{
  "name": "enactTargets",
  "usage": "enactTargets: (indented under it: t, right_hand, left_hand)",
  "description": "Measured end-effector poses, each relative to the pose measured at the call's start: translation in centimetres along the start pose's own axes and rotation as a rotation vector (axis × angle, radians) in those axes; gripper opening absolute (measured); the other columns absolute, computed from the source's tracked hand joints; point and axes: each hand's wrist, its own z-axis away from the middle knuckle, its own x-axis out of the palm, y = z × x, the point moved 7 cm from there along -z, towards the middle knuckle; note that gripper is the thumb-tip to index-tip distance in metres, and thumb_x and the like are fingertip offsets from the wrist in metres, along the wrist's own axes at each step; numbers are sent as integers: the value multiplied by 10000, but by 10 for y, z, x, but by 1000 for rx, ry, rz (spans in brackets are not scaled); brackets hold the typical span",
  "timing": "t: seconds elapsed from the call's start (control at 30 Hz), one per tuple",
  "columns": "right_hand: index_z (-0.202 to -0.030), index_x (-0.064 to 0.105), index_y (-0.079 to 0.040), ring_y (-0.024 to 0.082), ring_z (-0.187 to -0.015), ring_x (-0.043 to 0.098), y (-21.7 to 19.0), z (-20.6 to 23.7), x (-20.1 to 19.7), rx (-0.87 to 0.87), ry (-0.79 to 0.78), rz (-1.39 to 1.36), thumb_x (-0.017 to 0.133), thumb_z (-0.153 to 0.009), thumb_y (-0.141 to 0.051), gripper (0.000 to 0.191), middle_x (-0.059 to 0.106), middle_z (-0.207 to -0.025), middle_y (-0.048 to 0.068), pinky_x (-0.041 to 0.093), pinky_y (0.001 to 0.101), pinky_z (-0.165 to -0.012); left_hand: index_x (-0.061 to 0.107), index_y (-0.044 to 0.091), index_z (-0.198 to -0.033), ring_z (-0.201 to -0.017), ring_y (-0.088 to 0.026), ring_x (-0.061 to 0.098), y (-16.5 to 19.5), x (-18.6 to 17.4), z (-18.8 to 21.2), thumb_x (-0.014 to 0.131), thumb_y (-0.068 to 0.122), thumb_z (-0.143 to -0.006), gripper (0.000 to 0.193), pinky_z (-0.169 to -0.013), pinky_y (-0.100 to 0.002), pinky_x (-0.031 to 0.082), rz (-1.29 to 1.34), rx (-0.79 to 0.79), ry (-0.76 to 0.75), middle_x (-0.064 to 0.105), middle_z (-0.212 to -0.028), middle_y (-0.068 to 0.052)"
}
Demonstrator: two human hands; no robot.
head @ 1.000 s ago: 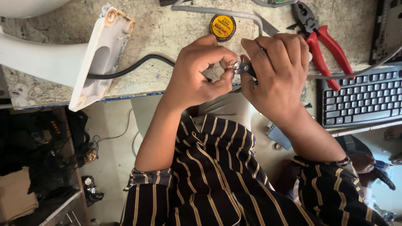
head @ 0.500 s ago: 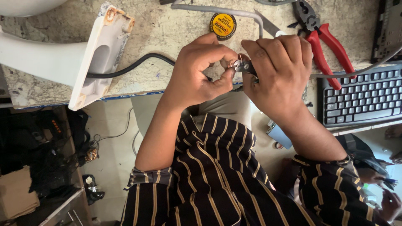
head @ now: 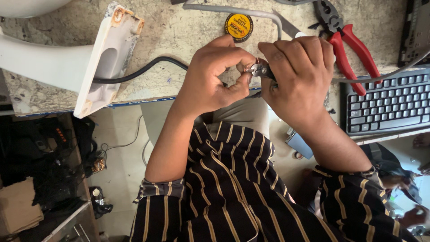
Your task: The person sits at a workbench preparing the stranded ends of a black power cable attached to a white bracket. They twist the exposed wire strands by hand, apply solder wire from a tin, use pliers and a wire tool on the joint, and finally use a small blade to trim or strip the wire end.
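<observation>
Worn and stained, the grey workbench [head: 179, 31] fills the upper part of the view, its near edge just beyond the person's striped sleeves. Closest to that edge, the left hand [head: 215, 76] pinches a thin wire [head: 249, 68] between thumb and forefinger. Just right of it, the right hand [head: 298, 76] is curled tight around a small metal tool [head: 262, 70] whose tip meets the wire. Right of the right hand lies a black keyboard [head: 385, 105]. Beyond the hands sit a round yellow tin [head: 238, 27] and red-handled pliers [head: 347, 42]. Left of the hands, a black cable [head: 143, 71] runs into a white plastic housing [head: 105, 58].
</observation>
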Motion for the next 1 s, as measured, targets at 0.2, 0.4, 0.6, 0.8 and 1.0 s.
enactTargets:
  t: [0.2, 0.4, 0.6, 0.8, 1.0]
  right_hand:
    - [-1235, 687, -60, 244, -1090, 571, 22, 5, -9, 67, 50, -31, 665, -834, 40, 414, 622, -1122, 51, 427, 399, -962]
    - [-1197, 694, -38, 281, -1048, 557, 27, 11, -15, 88, 70, -60, 689, -854, 32, 351, 616, -1104, 80, 427, 417, -927]
    - [-1172, 684, -41, 297, -1073, 559, 10, 5, -6, 61, -6, -125, 706, -777, -1, 398, 615, -1117, 92, 442, 422, -950]
    - [-1228, 661, -36, 327, -1156, 559, 6, 3, -1, 82, -52, -176, 722, -810, -19, 423, 612, -1202, 93, 464, 437, -1010]
    - [-1258, 662, -59, 324, -1191, 562, 0, 2, -1, 82, -71, -152, 710, -817, -14, 445, 614, -1228, 81, 464, 439, -1053]
  left_hand:
    - [641, 88, -909, -771, -155, 545, 0, 4, 2, 736, 13, -806, 159, -738, -317, 455, 18, 24, -30, 659, -810, 12]
    - [661, 82, -918, -769, -155, 517, -6, 1, 6, 724, 13, -824, 132, -671, -311, 389, 77, -88, 17, 609, -783, 4]
    - [652, 75, -939, -754, -162, 499, -1, -2, 3, 729, 28, -832, 140, -683, -289, 400, 55, -31, 1, 599, -807, 1]
    - [652, 75, -946, -745, -160, 494, -1, -2, 4, 725, 15, -833, 148, -693, -297, 410, 65, -42, 31, 621, -817, 7]
    - [644, 71, -970, -778, -175, 529, 0, -1, 3, 735, 8, -837, 173, -724, -294, 454, 33, -7, 26, 646, -835, -3]
